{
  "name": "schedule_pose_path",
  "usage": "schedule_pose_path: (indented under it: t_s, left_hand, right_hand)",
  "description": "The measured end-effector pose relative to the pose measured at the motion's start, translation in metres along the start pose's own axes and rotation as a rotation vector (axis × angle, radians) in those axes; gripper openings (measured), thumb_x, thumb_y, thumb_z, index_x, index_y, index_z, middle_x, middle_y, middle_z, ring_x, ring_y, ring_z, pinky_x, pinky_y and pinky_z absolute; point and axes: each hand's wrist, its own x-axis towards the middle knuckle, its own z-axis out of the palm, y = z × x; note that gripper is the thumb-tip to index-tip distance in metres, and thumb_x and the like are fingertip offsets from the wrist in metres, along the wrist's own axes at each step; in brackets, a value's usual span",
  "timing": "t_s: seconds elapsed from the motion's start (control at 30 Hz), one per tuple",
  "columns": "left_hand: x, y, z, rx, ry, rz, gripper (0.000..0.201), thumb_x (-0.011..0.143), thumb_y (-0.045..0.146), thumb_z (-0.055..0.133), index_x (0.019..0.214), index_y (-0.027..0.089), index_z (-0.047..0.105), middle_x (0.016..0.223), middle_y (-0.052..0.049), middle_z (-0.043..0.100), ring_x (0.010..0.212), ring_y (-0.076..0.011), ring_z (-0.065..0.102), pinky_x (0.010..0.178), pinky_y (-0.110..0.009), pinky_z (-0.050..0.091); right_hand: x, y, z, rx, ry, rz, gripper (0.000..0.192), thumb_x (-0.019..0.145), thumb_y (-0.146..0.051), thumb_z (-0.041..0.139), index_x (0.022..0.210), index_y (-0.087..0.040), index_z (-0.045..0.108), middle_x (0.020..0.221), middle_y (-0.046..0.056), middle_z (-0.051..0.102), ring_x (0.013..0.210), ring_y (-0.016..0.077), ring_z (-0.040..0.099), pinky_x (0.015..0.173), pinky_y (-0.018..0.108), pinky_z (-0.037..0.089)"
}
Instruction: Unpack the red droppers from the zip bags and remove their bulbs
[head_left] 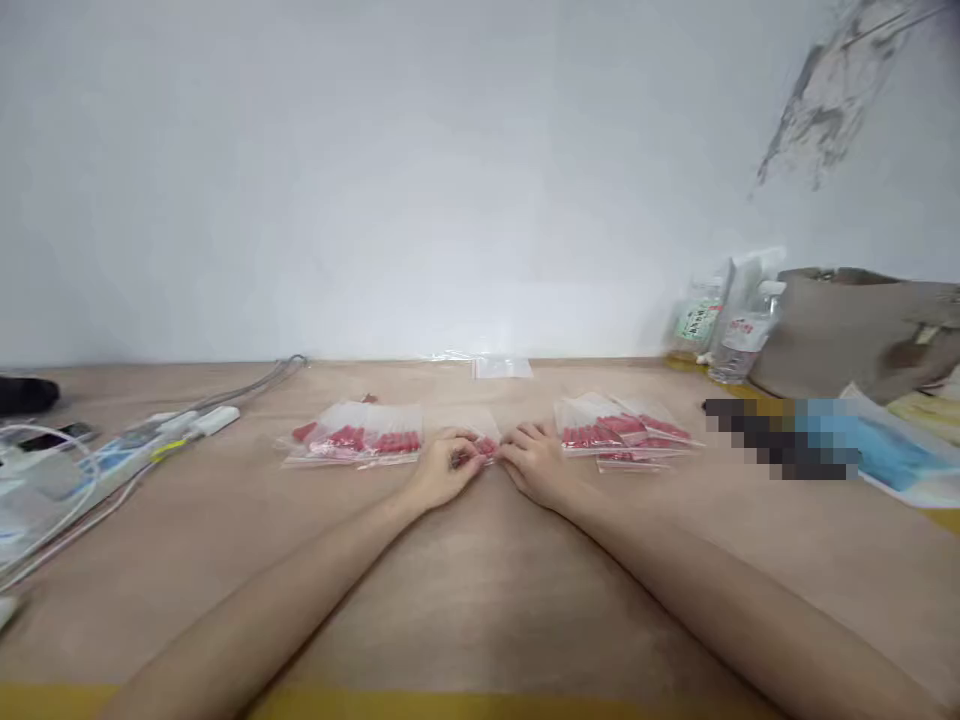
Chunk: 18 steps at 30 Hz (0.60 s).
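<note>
Red-filled, clear plastic zip bag (480, 447) lay on the pale wooden counter (480, 590) at mid-depth, pinched from both sides in the head view. The left hand (442, 470) closed its grip on the bag's left end and the right hand (534, 462) closed its grip on the right end, fingertips nearly meeting over it. The bag's long axis ran left to right across the counter, parallel to the far wall; which edge carried the seal could not be told, as the fingers covered most of it.

To its left sat a flat pile of similar clear bags with red contents (356, 437), and to its right a second fanned pile of such bags (626, 430), both near the hands but apart from them. Farther off lay an empty clear sleeve (501, 367) by the wall, a white power strip with cables (142, 440) at far left, and clear bottles (720, 335) beside a grey-brown bag (855, 330) at far right.

Handling it well would likely mean keeping the bag flat on the counter, thumbs and forefingers pressing evenly along the strip, so the contents stayed level and the edge did not buckle.
</note>
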Motion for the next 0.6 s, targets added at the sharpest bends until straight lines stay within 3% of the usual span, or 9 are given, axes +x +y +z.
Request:
schedule_pose_path:
  t_s: [0.13,0.27,0.6]
  left_hand:
    - [0.001,0.001,0.001,-0.057,-0.085,0.074,0.010,0.075,0.021,0.055,0.073,0.018,0.065,0.101,-0.005,0.061,0.096,-0.0177,0.056,0.087,-0.032,0.042]
    - [0.001,0.003,0.002,-0.138,-0.101,0.065,0.012,0.076,0.018,0.053,0.069,0.016,0.062,0.096,-0.006,0.062,0.098,-0.0176,0.055,0.087,-0.030,0.042]
    - [0.000,0.001,0.008,-0.218,0.000,-0.097,0.015,0.076,0.018,0.048,0.064,0.015,0.055,0.090,-0.006,0.063,0.083,-0.0163,0.060,0.074,-0.029,0.046]
  right_hand:
    - [-0.001,-0.001,0.001,0.021,-0.016,0.001,0.015,0.084,-0.019,0.047,0.080,-0.020,0.061,0.087,0.002,0.062,0.082,0.0149,0.046,0.072,0.031,0.026]
    - [-0.001,-0.004,0.000,0.067,-0.023,0.005,0.015,0.084,-0.025,0.048,0.080,-0.021,0.062,0.086,0.002,0.062,0.083,0.0151,0.046,0.074,0.032,0.026]
    - [0.004,-0.012,-0.005,0.103,-0.088,-0.076,0.017,0.084,-0.018,0.044,0.081,-0.018,0.061,0.091,0.005,0.060,0.086,0.0161,0.047,0.076,0.033,0.029]
